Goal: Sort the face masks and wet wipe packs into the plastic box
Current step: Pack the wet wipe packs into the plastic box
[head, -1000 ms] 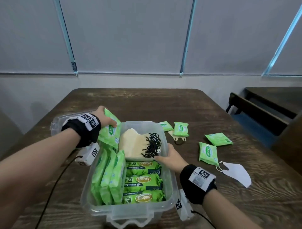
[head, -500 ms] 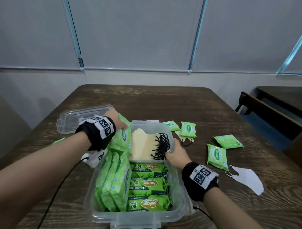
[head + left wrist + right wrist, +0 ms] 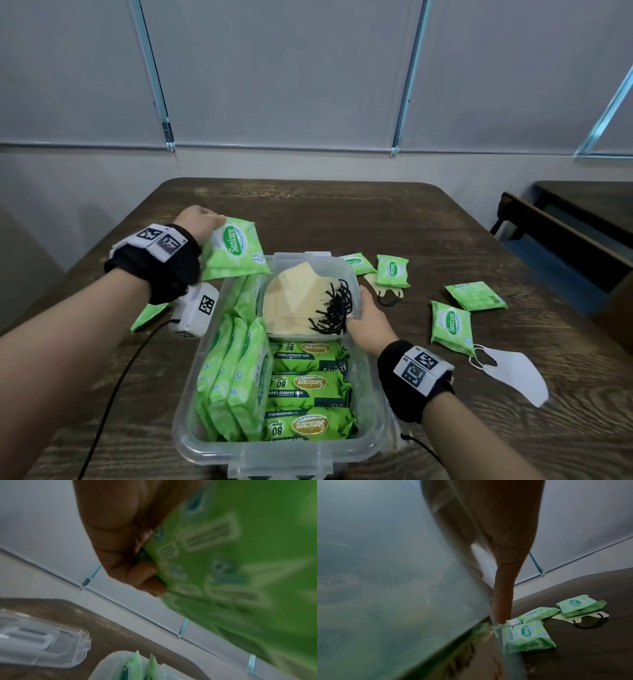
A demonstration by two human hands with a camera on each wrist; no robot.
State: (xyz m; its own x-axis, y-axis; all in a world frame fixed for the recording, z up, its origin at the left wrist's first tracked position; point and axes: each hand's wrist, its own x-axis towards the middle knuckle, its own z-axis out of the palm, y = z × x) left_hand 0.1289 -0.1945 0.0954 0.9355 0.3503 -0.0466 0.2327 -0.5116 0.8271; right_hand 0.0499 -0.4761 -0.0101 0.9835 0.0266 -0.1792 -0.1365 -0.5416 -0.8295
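The clear plastic box [image 3: 371, 373] stands before me with green wet wipe packs [image 3: 305, 383] in its near half. A stack of beige face masks [image 3: 298, 301] with black ear loops fills the far half. My left hand [image 3: 197, 222] pinches a small green wipe pack [image 3: 236, 251] by its edge, above the box's far left corner. In the left wrist view my fingertips [image 3: 145, 577] grip this pack [image 3: 240, 574]. My right hand [image 3: 366, 315] straddles the box's right rim beside the ear loops. Its fingers [image 3: 503, 595] run straight down outside the wall [image 3: 402, 574].
Several loose wipe packs [image 3: 450, 325] lie on the table right of the box, one [image 3: 392, 270] on a beige mask [image 3: 387, 293]. A white mask [image 3: 513, 373] lies near right. Another pack [image 3: 149, 315] is under my left arm. The lid [image 3: 34, 642] lies left. A bench [image 3: 565, 240] stands right.
My left hand has lifted the wipe pack up from the box's left rim. My right hand has stayed at the masks' ear-loop end by the right wall.
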